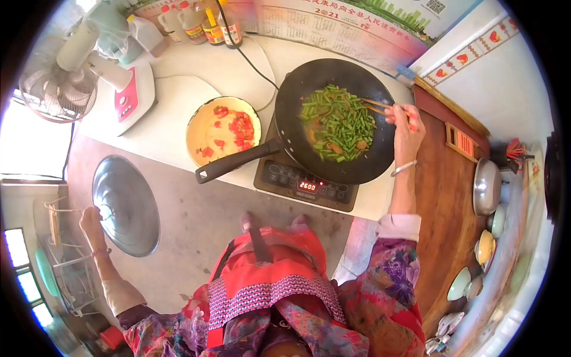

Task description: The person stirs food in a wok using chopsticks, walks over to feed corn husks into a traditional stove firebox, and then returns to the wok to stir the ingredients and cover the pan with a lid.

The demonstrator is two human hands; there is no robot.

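Note:
My left hand (92, 225) grips the knob of a round metal lid (126, 205), held out over the floor at the left. In my right hand (407, 122) are chopsticks (373, 103), whose tips reach into the black wok (291, 89). Cut green beans (339, 122) with some brownish pieces lie in the wok. The wok sits on an induction cooker (306, 185) showing 2600 in red digits, and its handle (238, 160) points to the lower left. Beside it, a yellow enamel plate (199, 134) holds chopped red pieces (241, 128).
Bottles (193, 24) stand at the back wall, with a black cord running down to the wok. A fan (59, 86) and a pink-white appliance (132, 101) are at the left. On the wooden surface (437, 238) at right lie an orange grater (461, 141), a metal bowl (488, 186) and several dishes.

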